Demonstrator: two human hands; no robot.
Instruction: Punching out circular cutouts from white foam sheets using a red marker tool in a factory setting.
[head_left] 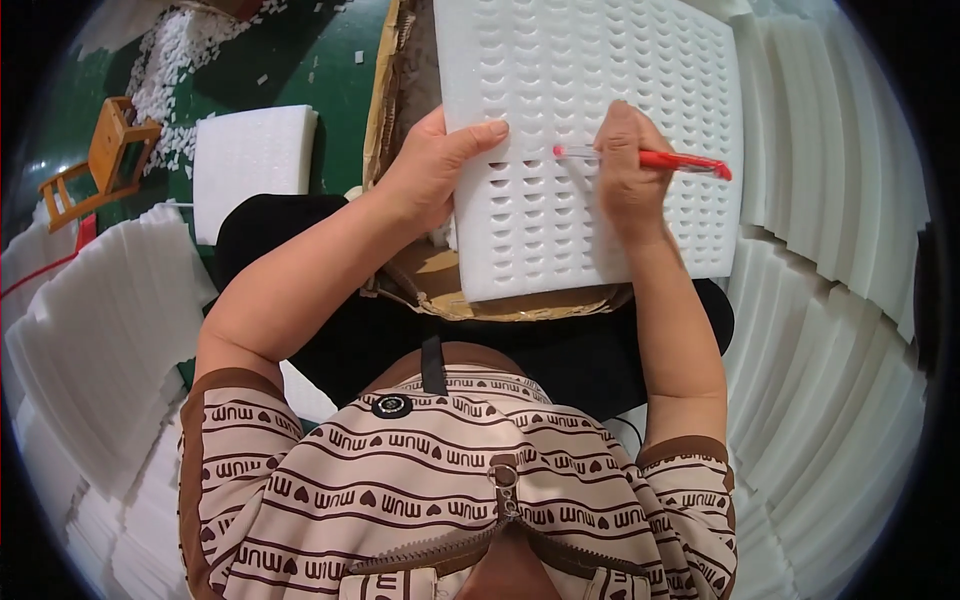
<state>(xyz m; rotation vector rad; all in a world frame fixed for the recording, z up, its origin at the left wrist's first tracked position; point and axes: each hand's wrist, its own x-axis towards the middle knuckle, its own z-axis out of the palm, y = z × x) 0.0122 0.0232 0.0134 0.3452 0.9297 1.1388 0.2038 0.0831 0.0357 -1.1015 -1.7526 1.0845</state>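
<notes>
A white foam sheet (600, 215) with rows of small curved slots lies over an open cardboard box (440, 285) in front of me. My left hand (440, 165) grips its left edge, the thumb flat on top and the other fingers hidden beneath. A red pen (685, 162) is pinched in my right hand (632, 170), over the middle of the sheet. The pen's tip points left, close to the upper slots. A few slots near my left thumb look dark and open, while most others look white.
Stacks of white foam sheets stand at the right (820, 300) and at the left (120, 340). Another foam block (255, 165) lies on the green floor (345, 80) beside a small wooden chair (115, 150). Small white foam scraps (170, 75) are heaped at the far left.
</notes>
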